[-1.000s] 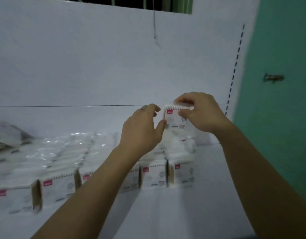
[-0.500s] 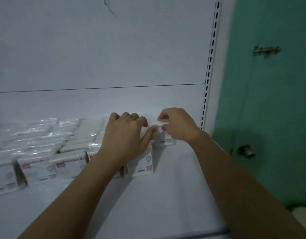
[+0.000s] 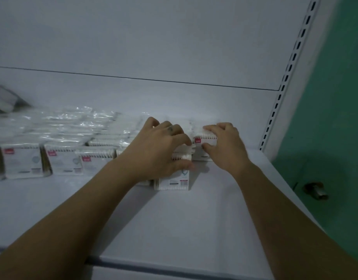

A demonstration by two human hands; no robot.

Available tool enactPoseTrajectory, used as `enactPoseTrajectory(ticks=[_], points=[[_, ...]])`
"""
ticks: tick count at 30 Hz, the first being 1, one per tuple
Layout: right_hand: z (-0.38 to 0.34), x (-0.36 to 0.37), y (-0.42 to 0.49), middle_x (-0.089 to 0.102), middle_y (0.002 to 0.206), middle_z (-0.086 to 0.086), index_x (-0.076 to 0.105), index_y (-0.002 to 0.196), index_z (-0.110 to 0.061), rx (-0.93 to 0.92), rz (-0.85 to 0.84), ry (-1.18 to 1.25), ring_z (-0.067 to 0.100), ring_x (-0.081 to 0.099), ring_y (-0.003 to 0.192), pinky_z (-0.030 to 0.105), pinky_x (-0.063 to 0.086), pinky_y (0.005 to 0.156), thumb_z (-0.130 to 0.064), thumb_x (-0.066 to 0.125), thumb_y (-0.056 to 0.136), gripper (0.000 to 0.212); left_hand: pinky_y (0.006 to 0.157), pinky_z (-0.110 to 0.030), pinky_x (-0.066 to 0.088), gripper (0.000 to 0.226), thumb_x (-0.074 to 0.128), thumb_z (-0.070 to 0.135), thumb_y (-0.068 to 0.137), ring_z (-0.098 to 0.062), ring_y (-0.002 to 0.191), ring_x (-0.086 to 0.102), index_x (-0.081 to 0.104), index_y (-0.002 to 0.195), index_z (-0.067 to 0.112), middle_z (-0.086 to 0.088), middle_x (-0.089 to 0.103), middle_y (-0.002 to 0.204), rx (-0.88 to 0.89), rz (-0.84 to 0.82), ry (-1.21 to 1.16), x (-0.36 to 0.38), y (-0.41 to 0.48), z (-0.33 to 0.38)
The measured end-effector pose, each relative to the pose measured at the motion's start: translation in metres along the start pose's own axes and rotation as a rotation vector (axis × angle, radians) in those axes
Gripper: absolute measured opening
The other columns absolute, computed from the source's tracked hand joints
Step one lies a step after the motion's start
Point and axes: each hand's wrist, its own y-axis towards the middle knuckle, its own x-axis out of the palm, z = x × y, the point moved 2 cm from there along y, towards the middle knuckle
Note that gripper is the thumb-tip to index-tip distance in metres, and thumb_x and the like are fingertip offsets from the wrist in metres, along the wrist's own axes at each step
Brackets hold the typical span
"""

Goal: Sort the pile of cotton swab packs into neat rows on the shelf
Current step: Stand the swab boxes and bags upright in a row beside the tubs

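Clear-wrapped cotton swab packs with small red labels stand in rows on the white shelf (image 3: 174, 219). My right hand (image 3: 226, 146) grips one pack (image 3: 204, 139) by its top edge, upright at the right end of the rows. My left hand (image 3: 160, 150) curls over the top of the neighbouring packs, its thumb on the front pack (image 3: 174, 181). More packs (image 3: 22, 160) line the front row to the left, with further rows (image 3: 63, 124) behind them.
A white back panel (image 3: 153, 47) rises behind the shelf. A slotted upright (image 3: 283, 91) marks the shelf's right end, with a green wall (image 3: 335, 118) and a metal fitting (image 3: 315, 190) beyond. A grey wrapper (image 3: 4, 100) lies at the far left.
My right hand brought the pack down from chest height to the shelf at the right end of the rows. My left hand came down onto the adjacent packs.
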Motion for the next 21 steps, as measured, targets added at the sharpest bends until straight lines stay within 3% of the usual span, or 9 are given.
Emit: enactPoseTrajectory(ticks=[3, 8, 13, 16, 21], points=[[-0.007, -0.004, -0.005, 0.034, 0.148, 0.007, 0.044, 0.144, -0.028, -0.024, -0.005, -0.045, 0.025, 0.029, 0.136, 0.037, 0.03, 0.111, -0.035, 0.069, 0.088, 0.062, 0.088, -0.038, 0.032, 0.056, 0.053, 0.068, 0.08, -0.019, 0.104, 0.058, 0.066, 0.117, 0.028, 0.004, 0.065, 0.117, -0.002, -0.018, -0.017, -0.003, -0.001, 0.0], [-0.033, -0.027, -0.011, 0.023, 0.156, 0.006, 0.036, 0.147, -0.031, -0.096, 0.057, -0.084, 0.025, 0.018, 0.143, 0.038, 0.019, 0.115, -0.038, 0.068, 0.088, 0.068, 0.097, -0.04, 0.032, 0.073, 0.03, 0.078, 0.079, -0.016, 0.115, 0.052, 0.059, 0.126, 0.03, 0.007, 0.06, 0.127, -0.102, -0.045, -0.047, -0.02, -0.005, -0.003], [-0.076, -0.048, -0.006, 0.021, 0.158, 0.001, 0.034, 0.147, -0.036, -0.19, 0.027, -0.117, 0.021, 0.015, 0.145, 0.037, 0.013, 0.117, -0.032, 0.065, 0.089, 0.066, 0.102, -0.037, 0.029, 0.052, 0.043, 0.061, 0.093, -0.016, 0.12, 0.049, 0.053, 0.132, 0.029, 0.004, 0.055, 0.135, -0.245, -0.028, 0.009, -0.044, -0.023, -0.036], [-0.115, -0.056, -0.001, 0.021, 0.158, 0.0, 0.034, 0.147, -0.036, -0.295, 0.018, -0.124, 0.02, 0.014, 0.145, 0.037, 0.009, 0.117, -0.027, 0.063, 0.089, 0.065, 0.102, -0.038, 0.031, 0.05, 0.045, 0.058, 0.093, -0.017, 0.121, 0.05, 0.054, 0.131, 0.028, 0.004, 0.056, 0.134, -0.323, 0.012, -0.002, -0.061, -0.04, -0.063], [-0.201, -0.038, 0.003, 0.024, 0.157, -0.001, 0.035, 0.146, -0.037, -0.463, -0.1, -0.106, 0.019, 0.017, 0.144, 0.038, 0.01, 0.118, -0.035, 0.063, 0.089, 0.063, 0.101, -0.038, 0.033, 0.048, 0.043, 0.059, 0.092, -0.016, 0.121, 0.05, 0.053, 0.13, 0.03, 0.006, 0.056, 0.134, -0.462, -0.006, 0.091, -0.086, -0.082, -0.113]])
